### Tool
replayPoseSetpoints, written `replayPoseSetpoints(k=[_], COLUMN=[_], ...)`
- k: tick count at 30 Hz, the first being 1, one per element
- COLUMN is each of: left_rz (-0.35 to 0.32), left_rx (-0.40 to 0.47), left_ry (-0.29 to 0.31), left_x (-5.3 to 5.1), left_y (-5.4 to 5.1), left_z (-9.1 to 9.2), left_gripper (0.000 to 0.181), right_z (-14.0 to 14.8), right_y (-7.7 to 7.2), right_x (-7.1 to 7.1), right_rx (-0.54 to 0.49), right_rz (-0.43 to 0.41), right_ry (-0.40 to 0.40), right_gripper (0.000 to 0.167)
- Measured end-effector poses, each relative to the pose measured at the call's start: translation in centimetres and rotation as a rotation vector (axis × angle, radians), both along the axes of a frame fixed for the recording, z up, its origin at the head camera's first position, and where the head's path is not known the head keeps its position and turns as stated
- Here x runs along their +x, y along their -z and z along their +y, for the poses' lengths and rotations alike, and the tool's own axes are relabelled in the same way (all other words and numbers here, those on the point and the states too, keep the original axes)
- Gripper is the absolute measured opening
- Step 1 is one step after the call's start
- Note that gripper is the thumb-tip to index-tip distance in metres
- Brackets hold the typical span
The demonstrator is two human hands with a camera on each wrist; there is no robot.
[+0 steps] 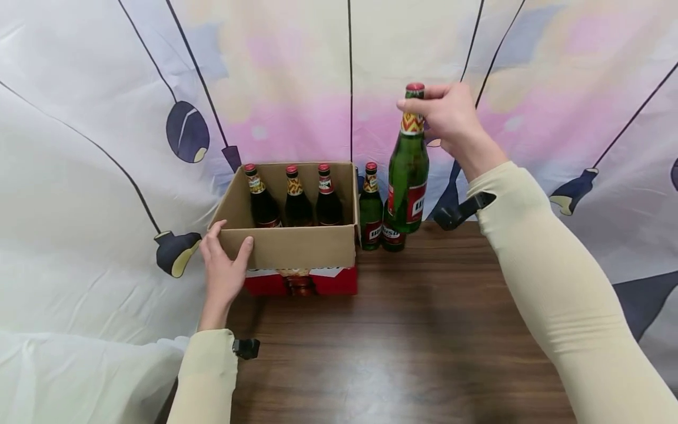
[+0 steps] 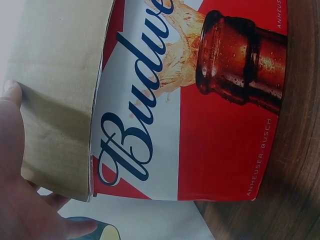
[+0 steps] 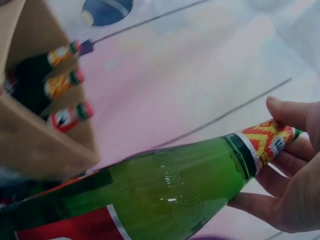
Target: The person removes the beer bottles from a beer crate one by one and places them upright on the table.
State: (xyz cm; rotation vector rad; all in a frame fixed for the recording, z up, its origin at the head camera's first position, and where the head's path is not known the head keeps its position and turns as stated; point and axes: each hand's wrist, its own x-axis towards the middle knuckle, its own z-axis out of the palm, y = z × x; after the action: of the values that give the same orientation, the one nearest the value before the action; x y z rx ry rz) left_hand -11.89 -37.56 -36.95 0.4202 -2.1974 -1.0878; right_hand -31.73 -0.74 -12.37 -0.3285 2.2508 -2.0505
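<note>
Around one Budweiser carton (image 1: pixel 331 284): three red-capped beer bottles (image 1: pixel 298 209) showing inside it, two green beer bottles (image 1: pixel 371 207) standing just to its right, and one raised beer bottle (image 1: pixel 408 165) higher and farther right; six in view. Also one left hand (image 1: pixel 225 270) at the carton's near-left corner, one right hand (image 1: pixel 454 115) beyond its right side, and one wood-grain tabletop (image 1: pixel 413 335) beneath it.
</note>
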Motion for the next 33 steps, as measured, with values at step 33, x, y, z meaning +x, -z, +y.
replayPoseSetpoints(k=[33], left_rz=[-0.003], left_rx=[-0.016], left_ry=[-0.013], left_x=[0.7], left_y=[-0.2], left_z=[-0.3], left_gripper=[0.071], right_z=[4.6], right_y=[13.8], right_x=[-4.1], right_rx=[0.121], right_rz=[-0.063], right_ry=[0.005], right_gripper=[0.057])
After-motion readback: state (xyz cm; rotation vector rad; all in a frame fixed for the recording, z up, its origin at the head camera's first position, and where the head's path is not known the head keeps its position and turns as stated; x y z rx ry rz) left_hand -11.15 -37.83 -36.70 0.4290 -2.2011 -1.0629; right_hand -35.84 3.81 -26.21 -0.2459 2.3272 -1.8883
